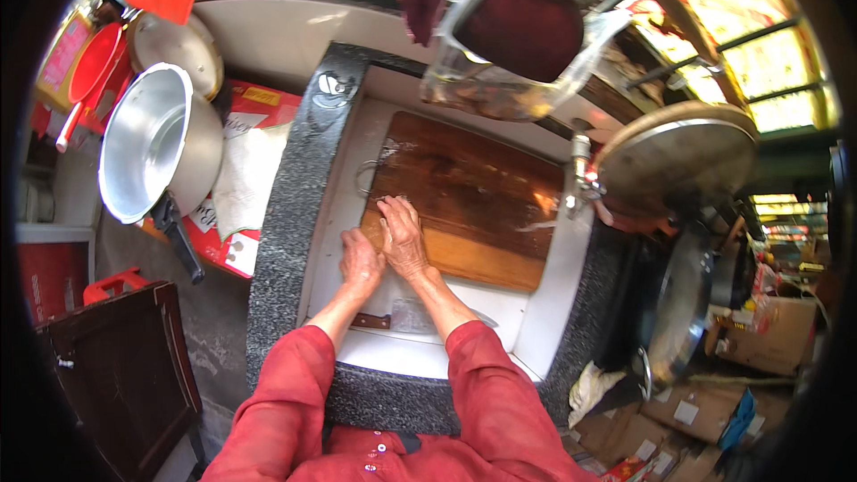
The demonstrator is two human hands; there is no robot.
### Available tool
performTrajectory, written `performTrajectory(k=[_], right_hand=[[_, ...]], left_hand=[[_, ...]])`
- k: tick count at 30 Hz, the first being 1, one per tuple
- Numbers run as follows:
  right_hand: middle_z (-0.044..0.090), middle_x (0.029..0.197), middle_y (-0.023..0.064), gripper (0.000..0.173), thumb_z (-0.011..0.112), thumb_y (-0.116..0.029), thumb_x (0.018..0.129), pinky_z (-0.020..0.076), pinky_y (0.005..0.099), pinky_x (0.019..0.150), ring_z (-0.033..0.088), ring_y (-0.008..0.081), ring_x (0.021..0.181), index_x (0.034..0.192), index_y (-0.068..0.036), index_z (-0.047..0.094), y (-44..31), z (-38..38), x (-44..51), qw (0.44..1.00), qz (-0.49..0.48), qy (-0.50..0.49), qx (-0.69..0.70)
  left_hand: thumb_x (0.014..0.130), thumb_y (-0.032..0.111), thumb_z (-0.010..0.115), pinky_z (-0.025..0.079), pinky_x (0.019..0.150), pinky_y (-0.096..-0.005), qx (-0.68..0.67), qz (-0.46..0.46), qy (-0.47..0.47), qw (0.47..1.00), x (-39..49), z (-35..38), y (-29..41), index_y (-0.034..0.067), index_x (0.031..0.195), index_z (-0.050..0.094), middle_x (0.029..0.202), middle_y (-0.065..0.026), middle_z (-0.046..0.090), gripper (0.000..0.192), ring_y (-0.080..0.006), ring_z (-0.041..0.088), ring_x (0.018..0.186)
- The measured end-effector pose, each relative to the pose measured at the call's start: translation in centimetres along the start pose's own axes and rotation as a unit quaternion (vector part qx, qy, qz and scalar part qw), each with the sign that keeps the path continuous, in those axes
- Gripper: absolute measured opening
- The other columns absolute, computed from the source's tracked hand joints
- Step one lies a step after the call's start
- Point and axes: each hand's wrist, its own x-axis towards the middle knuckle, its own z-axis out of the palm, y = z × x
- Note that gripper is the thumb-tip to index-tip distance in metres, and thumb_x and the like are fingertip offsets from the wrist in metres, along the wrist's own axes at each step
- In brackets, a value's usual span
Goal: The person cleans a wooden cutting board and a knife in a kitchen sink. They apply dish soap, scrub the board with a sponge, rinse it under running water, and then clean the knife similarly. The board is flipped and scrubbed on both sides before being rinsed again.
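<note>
A wet wooden cutting board (472, 181) lies tilted in a white-tiled sink (542, 311), with a metal ring (365, 177) at its left edge. My left hand (362, 258) is curled at the board's lower left corner. Beside it, my right hand (402, 237) rests on the board near the left edge, its fingers close together. Whatever may be under the right palm is hidden. Below the board, a cleaver (410, 316) with a brown handle lies on the sink floor, partly covered by my right forearm.
Speckled stone (284, 227) rims the sink. A metal tap (581, 171) stands at its right wall. An aluminium pot (157, 140) with a black handle is at left. A dark ladle (519, 30) hangs overhead. A round lid (676, 154) and a wok (679, 308) stand at right.
</note>
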Motion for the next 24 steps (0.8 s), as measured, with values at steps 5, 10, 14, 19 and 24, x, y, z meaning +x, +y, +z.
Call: performTrajectory(k=[5,10,14,19,24], right_hand=[[0.061,0.115,0.0105,0.022,0.053,-0.013,0.09,0.0386,0.0464,0.095,0.049,0.0268,0.117,0.109,-0.006,0.062,2.8,-6.0,-2.1,0.995,0.104,-0.005,-0.006],[0.066,0.097,0.0066,0.024,0.058,-0.025,0.089,0.0449,0.0315,0.079,0.059,0.0188,0.091,0.1,-0.005,0.064,6.3,-15.2,0.0,0.678,0.401,0.398,0.47],[0.062,0.096,0.008,0.025,0.056,-0.027,0.091,0.0485,0.0354,0.078,0.058,0.0206,0.087,0.105,-0.006,0.059,10.5,-18.8,0.6,0.561,0.212,0.347,0.721],[0.063,0.09,0.0118,0.022,0.06,-0.024,0.088,0.0503,0.0353,0.073,0.058,0.0237,0.08,0.099,-0.005,0.059,14.4,-18.7,1.2,0.524,0.182,0.353,0.754],[0.059,0.09,0.01,0.017,0.052,-0.016,0.092,0.0526,0.0317,0.063,0.061,0.0198,0.074,0.098,-0.001,0.057,13.7,-18.8,2.2,0.648,0.323,0.382,0.574]], left_hand=[[0.084,0.025,0.066,0.048,0.079,-0.0419,-0.053,0.201,0.169,0.963,-2.3,-1.3,3.2,-0.002,0.118,0.048,0.115,-0.0225,0.051,0.046,-0.0346,0.057,0.097],[0.092,0.027,0.059,0.043,0.067,-0.0217,-0.599,0.046,-0.101,0.793,-0.8,3.5,12.5,0.002,0.093,0.066,0.08,0.0008,0.062,0.026,-0.0061,0.054,0.076],[0.094,0.026,0.054,0.05,0.08,-0.0313,-0.683,-0.054,-0.254,0.683,-0.4,10.1,20.6,0.003,0.099,0.064,0.1,-0.0069,0.066,0.026,-0.0156,0.062,0.088],[0.093,0.019,0.05,0.052,0.083,-0.0386,-0.786,-0.047,-0.504,0.355,1.5,14.7,24.1,0.001,0.101,0.06,0.097,-0.0119,0.065,0.021,-0.0237,0.063,0.087],[0.09,0.015,0.051,0.053,0.078,-0.0371,-0.804,-0.062,-0.44,0.394,3.2,17.1,23.1,0.003,0.092,0.06,0.09,-0.0109,0.066,0.015,-0.0236,0.063,0.083]])
